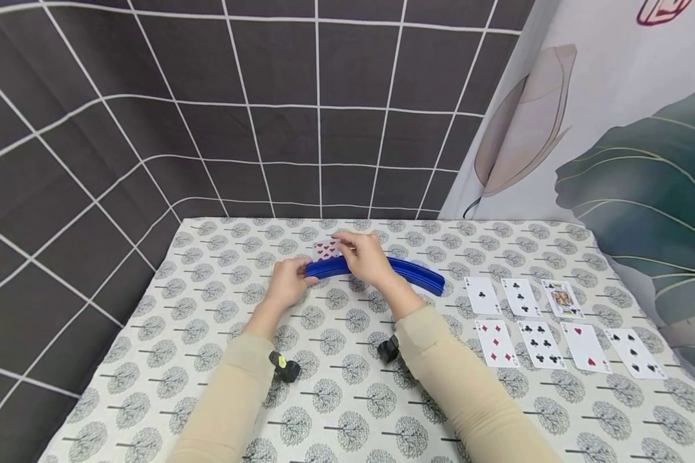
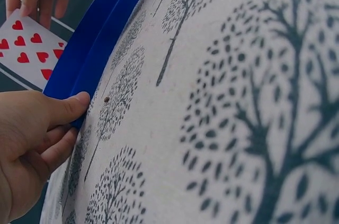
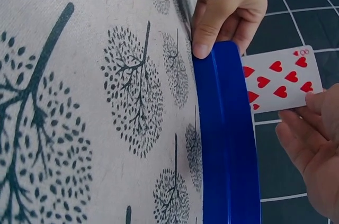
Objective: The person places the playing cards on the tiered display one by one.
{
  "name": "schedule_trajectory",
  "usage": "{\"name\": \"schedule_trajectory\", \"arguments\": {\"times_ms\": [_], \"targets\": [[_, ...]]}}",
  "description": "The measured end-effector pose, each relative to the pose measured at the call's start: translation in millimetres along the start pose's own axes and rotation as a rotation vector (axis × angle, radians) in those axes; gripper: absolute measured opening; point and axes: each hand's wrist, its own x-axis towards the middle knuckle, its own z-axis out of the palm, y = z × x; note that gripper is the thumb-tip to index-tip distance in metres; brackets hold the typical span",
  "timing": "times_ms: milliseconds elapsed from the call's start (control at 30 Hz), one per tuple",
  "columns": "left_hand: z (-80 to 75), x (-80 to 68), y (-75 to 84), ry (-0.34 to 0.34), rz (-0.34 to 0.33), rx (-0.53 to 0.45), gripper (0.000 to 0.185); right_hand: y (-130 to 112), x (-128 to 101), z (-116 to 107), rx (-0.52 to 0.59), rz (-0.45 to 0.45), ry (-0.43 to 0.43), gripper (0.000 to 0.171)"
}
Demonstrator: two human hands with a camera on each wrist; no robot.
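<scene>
While the left hand (image 1: 286, 283) pinches the near-left end of the curved blue card holder (image 1: 382, 267) mid-table, the right hand (image 1: 365, 254) holds an eight of hearts (image 3: 280, 78) at its slot; best kept upright, holder steadied.

The curved blue card holder (image 3: 225, 144) looks like smooth moulded plastic with a soft sheen. The eight of hearts (image 3: 280, 78) standing in it is thin coated card, its face slick and faintly glossy, like the playing cards (image 1: 541, 334) lying face up to the right. The table (image 1: 347, 411) wears a matt woven cloth printed with grey trees, its weave slightly coarse up close. The backdrop (image 1: 208, 96) of dark checks looks like soft matt fabric.
</scene>
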Motion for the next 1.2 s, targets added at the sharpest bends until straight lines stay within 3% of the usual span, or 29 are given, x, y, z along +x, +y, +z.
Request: {"name": "schedule_trajectory", "arguments": {"times_ms": [633,967,1200], "targets": [[0.0,-1.6,0.6,-0.009,-0.014,-0.040,0.049,4.7,-11.8,-21.1,0.072,0.057,-0.062,0.056],[0.5,-0.4,-1.4,-0.012,-0.016,-0.053,0.049,13.2,-20.6,-48.2,0.021,0.010,-0.020,0.048],[0.8,-1.6,-1.2,-0.013,-0.029,-0.040,0.051,16.5,-26.4,-62.3,-0.008,0.030,-0.014,0.042]]}}
